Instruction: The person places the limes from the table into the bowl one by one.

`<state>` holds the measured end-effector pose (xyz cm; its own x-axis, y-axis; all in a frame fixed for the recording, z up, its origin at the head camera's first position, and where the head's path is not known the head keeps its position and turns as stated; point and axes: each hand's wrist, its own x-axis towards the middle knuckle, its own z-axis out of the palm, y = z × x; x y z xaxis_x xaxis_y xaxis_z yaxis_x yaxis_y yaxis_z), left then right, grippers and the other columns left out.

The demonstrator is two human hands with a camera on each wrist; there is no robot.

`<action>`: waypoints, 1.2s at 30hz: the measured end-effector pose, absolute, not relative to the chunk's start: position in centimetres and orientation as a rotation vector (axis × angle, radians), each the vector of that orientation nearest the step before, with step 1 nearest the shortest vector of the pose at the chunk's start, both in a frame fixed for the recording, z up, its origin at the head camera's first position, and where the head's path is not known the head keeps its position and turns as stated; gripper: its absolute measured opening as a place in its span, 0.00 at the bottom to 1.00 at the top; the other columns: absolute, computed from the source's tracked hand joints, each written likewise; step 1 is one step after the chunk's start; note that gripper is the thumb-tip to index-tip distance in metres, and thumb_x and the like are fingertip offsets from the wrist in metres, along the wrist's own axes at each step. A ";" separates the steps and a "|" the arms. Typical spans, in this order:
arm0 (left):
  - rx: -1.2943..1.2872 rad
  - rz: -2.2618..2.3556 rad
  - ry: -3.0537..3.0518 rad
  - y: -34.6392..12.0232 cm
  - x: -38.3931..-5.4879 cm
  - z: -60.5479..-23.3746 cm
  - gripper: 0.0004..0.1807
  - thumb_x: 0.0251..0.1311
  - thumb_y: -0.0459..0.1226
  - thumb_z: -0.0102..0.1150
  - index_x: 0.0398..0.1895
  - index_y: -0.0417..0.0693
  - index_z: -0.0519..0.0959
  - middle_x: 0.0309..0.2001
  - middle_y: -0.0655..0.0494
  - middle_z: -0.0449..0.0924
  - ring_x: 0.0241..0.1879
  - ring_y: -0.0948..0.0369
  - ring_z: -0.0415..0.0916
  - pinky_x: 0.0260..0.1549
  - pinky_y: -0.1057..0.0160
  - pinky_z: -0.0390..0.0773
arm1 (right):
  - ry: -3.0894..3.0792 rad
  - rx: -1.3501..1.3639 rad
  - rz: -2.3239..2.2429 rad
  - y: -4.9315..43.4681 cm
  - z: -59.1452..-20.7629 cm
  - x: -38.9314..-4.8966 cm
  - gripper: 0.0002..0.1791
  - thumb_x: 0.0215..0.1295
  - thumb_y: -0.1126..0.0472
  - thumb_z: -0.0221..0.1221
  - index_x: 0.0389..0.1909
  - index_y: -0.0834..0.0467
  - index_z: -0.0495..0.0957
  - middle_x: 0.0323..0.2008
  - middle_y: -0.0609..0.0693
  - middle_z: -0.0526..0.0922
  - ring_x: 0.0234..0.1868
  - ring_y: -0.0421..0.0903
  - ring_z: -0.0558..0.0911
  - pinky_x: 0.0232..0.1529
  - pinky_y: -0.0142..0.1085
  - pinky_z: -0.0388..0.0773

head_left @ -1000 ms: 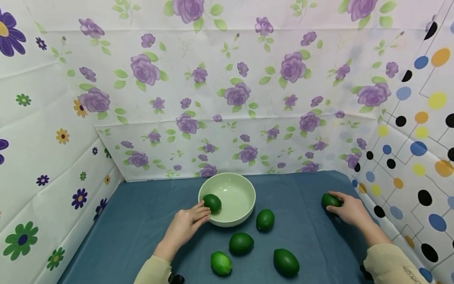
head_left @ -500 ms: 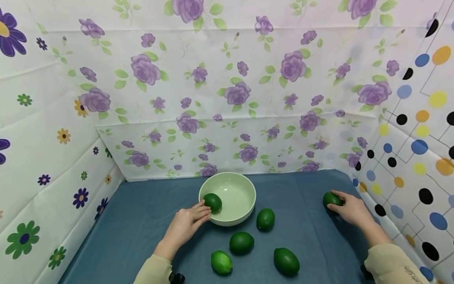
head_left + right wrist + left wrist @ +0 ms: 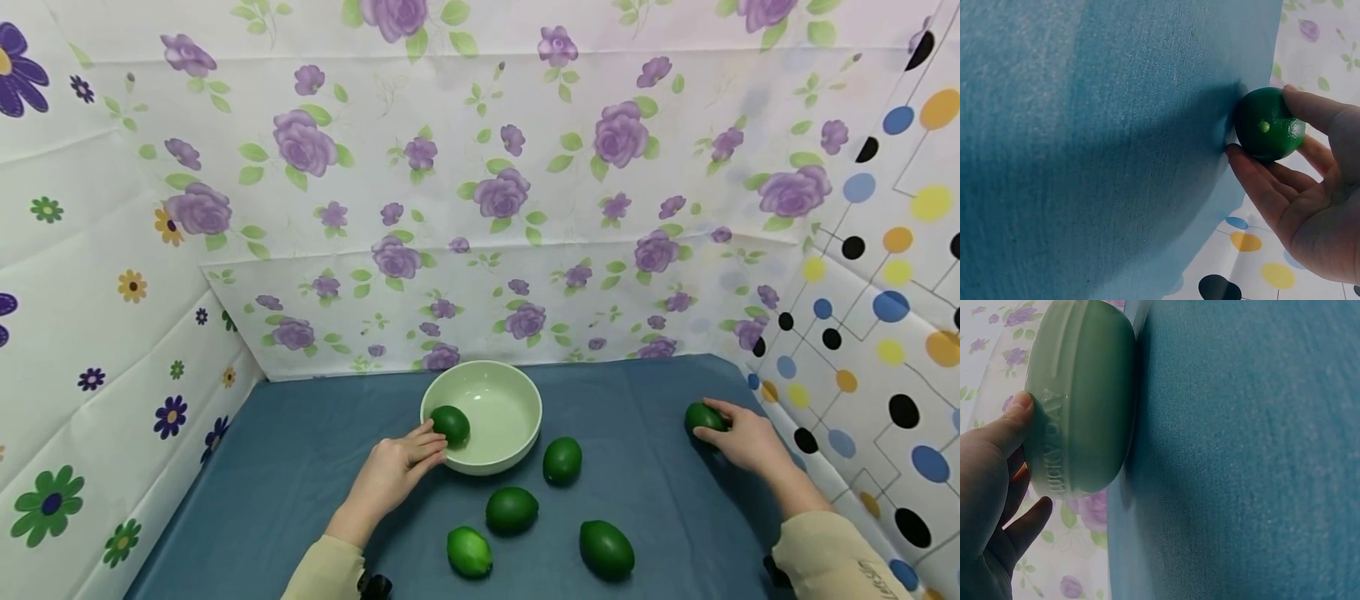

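Left hand (image 3: 392, 473) against glossy pale-green round bowl (image 3: 501, 414) — grip unclear from here; right hand (image 3: 747, 439) pinches smooth dark-green rounded lime (image 3: 701, 417) — loosened, it may roll.

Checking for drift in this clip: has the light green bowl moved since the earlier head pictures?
No. The bowl keeps its place against the floral backdrop behind it in the head view.
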<state>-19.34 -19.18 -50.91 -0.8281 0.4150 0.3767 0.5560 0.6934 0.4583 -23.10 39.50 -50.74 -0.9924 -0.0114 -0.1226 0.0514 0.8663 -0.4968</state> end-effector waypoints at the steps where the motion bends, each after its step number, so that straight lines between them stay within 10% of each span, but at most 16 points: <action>1: -0.779 -0.837 -2.659 -19.2 -19.4 -50.9 0.17 0.70 0.43 0.71 0.59 0.50 0.90 0.58 0.59 0.88 0.71 0.58 0.75 0.63 0.50 0.82 | 2.915 0.032 -0.784 39.5 -50.7 -23.1 0.46 0.78 0.39 0.62 0.82 0.65 0.61 0.68 0.83 0.68 0.59 0.79 0.75 0.45 0.64 0.81; 36: -0.757 -0.842 -2.666 -19.1 -19.3 -50.9 0.18 0.70 0.44 0.71 0.59 0.50 0.90 0.59 0.59 0.88 0.71 0.58 0.75 0.63 0.50 0.82 | 2.935 0.023 -0.792 39.5 -50.9 -22.8 0.45 0.78 0.40 0.62 0.82 0.66 0.61 0.67 0.83 0.69 0.59 0.79 0.75 0.44 0.63 0.81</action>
<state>-19.26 -19.05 -50.89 -0.8356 0.4034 0.3729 0.5444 0.6990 0.4637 -22.82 39.47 -50.86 -0.9947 -0.0118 -0.1017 0.0409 0.8646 -0.5008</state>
